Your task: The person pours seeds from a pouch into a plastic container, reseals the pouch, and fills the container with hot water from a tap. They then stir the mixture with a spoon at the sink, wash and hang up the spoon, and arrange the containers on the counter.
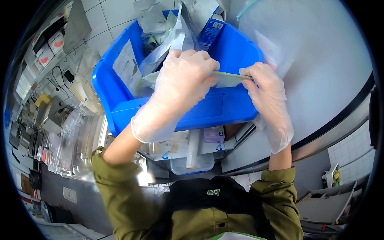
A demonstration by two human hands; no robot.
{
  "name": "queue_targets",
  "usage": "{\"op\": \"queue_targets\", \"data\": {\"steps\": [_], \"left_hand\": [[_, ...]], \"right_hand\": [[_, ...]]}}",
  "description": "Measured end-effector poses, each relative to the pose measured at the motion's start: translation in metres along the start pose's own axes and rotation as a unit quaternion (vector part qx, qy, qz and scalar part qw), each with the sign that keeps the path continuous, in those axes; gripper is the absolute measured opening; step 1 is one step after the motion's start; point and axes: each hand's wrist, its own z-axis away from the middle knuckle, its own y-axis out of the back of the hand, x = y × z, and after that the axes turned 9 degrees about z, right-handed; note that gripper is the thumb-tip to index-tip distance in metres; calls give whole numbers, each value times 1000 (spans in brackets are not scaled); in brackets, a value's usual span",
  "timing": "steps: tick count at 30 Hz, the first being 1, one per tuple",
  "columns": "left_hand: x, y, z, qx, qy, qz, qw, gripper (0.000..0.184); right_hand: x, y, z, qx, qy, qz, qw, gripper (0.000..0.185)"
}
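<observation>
Both of my hands wear thin clear gloves and are raised over the front of a blue bin (224, 108). Between them stretches a pale green-grey packet (227, 79), its top edge roughly level. My left hand (182, 80) has its fingers curled over the packet's left part, hiding some of it. At the other end, my right hand (266, 86) pinches the corner between thumb and fingers. Behind my hands, crumpled silvery packets (154, 20) and a blue box (212, 31) with a barcode lie in the bin. A printed label (127, 66) shows on its left side.
Below the bin are a purple box (214, 135), a white roll (193, 150) and a clear plastic container (192, 165). Clear containers (76, 136) stack at the left, under a shelf with boxes (56, 41). A large clear plastic bag (288, 32) hangs at the upper right.
</observation>
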Motion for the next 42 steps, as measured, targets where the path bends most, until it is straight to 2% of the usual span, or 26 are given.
{"op": "queue_targets", "data": {"steps": [8, 17, 26, 29, 33, 42], "left_hand": [[7, -13, -7, 40, -19, 6, 999, 8], [1, -16, -5, 38, -69, -24, 997, 12], [3, -25, 2, 41, -54, -76, 995, 16], [0, -15, 5, 50, -61, -47, 996, 16], [-7, 5, 16, 39, 0, -71, 997, 14], [-17, -1, 20, 64, 2, -54, 996, 15]], "right_hand": [[4, -6, 3, 46, 14, -68, 997, 14], [-6, -17, -2, 74, 44, -40, 995, 16], [-16, -35, -7, 75, 43, 40, 995, 21], [-14, -33, -7, 74, 41, 29, 996, 20], [-12, -35, -8, 101, 54, 31, 993, 19], [-19, -33, -13, 109, 86, 29, 990, 19]]}}
